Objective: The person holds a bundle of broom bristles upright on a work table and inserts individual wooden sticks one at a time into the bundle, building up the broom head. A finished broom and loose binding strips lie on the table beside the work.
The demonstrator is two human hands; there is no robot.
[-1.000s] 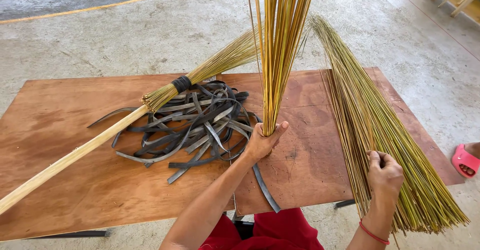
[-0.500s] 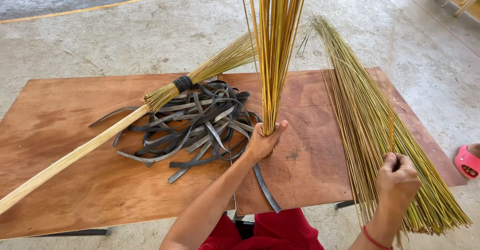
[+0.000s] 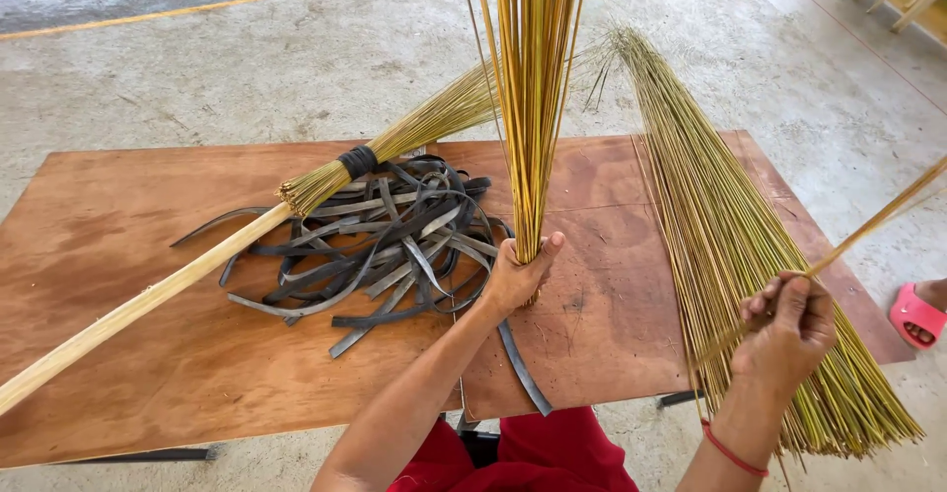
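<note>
While the right hand (image 3: 784, 329), at four o'clock, pinches a few thin sticks (image 3: 868, 228) lifted off the loose pile of sticks (image 3: 730, 246), its fingers are curled almost closed around them. At centre, the left hand (image 3: 515, 277) is clenched fully round the base of an upright stick bundle (image 3: 533, 88) standing on the wooden table (image 3: 118, 285). Black rubber strips (image 3: 395, 241) lie at ten o'clock, under a finished broom (image 3: 296, 191). Slackening that left fist would probably let the bundle splay and topple; the pinched sticks look brittle and could snap.
</note>
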